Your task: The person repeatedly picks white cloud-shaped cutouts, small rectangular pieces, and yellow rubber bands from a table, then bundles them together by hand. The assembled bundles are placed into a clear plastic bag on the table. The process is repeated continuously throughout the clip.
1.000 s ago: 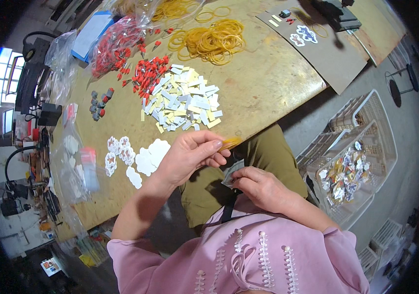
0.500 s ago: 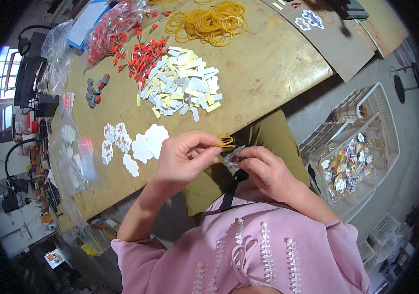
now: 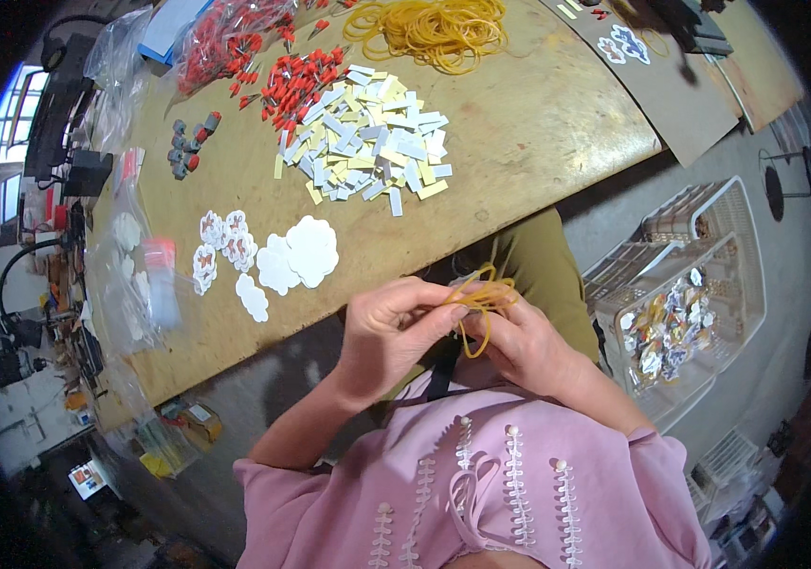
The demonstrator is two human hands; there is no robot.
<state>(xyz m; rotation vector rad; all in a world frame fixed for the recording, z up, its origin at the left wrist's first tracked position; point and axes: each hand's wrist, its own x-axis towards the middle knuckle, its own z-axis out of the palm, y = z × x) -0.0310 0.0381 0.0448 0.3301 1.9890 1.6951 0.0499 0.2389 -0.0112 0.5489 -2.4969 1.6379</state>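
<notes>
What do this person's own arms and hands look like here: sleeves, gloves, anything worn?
Both hands are bare: no gloves on the left hand or the right hand, and I can make out no rings or watch. The forearms are bare too. The pink top has short sleeves ending near the elbows, and its front carries vertical rows of white embroidered trim with small pearl-like beads.

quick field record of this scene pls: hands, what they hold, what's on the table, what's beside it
left hand: pinches a yellow rubber band
right hand: fingers on the same band, over the lap
wooden table: pile of rubber bands, white and yellow strips, red pieces, white flower-shaped cutouts
right of the person: white wire basket holding small colourful items
</notes>
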